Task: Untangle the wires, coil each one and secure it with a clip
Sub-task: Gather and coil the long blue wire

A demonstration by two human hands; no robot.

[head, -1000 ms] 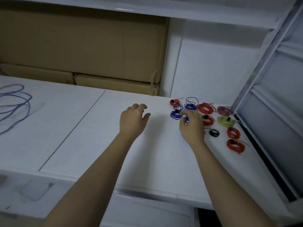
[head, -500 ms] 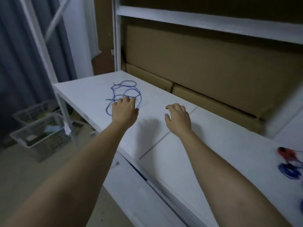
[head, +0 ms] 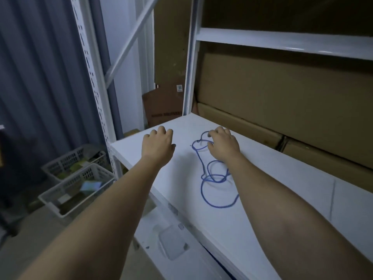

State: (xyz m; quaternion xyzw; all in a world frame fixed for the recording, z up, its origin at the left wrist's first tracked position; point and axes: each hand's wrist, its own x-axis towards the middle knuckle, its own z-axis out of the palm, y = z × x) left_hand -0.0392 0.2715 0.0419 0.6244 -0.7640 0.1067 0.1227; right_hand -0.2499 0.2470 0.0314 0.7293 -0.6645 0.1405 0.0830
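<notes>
On the white shelf [head: 262, 178], right hand [head: 223, 145] curls loosely over the tangled blue wire [head: 214, 178]; left hand [head: 158, 144], at nine o'clock of it, hovers with fingers relaxed. Next: pinch an end.

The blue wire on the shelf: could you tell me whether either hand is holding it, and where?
Right hand touches the blue wire at its far loop; whether it grips is unclear. Left hand holds nothing.

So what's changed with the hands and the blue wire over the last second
The right hand left the clipped coils at the shelf's right end, now out of view, and swung left onto the far loops of the loose blue wire, fingers curled over them; a firm grip isn't clear. The left hand moved left past the wire and now hovers beside it, holding nothing. The wire lies uncoiled on the white shelf as before.
</notes>
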